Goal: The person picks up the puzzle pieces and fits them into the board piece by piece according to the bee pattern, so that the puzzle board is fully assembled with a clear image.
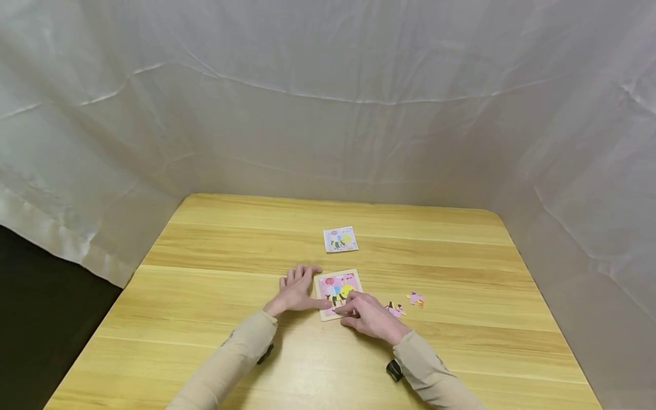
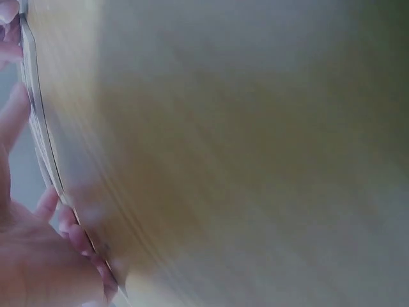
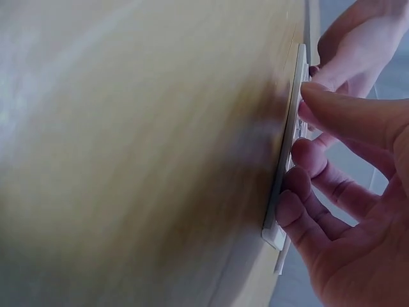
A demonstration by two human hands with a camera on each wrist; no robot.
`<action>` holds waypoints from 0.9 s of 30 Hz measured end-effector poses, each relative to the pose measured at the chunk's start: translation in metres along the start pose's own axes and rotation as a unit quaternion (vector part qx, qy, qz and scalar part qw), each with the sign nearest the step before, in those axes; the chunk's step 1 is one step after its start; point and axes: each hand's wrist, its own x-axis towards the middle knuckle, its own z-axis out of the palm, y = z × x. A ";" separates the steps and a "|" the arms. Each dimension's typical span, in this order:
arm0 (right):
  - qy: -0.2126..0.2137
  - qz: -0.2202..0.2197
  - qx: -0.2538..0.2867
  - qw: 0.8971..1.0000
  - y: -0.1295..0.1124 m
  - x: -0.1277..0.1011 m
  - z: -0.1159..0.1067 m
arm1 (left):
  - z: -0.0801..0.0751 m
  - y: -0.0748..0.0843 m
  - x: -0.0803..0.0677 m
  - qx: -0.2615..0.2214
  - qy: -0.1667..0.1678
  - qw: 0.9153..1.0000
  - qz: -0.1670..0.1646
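Note:
A small square jigsaw puzzle with a pale wooden frame (image 1: pixel 336 273) lies on the table, its picture showing a yellow-and-black striped bee on pink. My left hand (image 1: pixel 298 293) is spread at the frame's left side, with the thumb reaching over the lower part of the picture and the other fingers by the upper left corner. Over the lower right part, my right hand (image 1: pixel 371 316) has its fingertips on the puzzle and its thumb at the near edge. In the right wrist view, the fingertips (image 3: pixel 291 208) touch the frame's side and top. Both hands hide parts of the picture.
Loose pink jigsaw pieces (image 1: pixel 416 299) lie right of the puzzle, some close beside my right hand. Beyond the frame is a printed card (image 1: pixel 340 239) with a similar bee picture. Pale curtains (image 1: pixel 328 142) hang behind and beside the wooden table (image 1: pixel 230 228).

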 end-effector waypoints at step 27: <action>-0.028 0.010 -0.013 0.999 0.000 -0.004 -0.002 | 0.010 -0.011 0.006 -0.026 0.008 1.000 0.011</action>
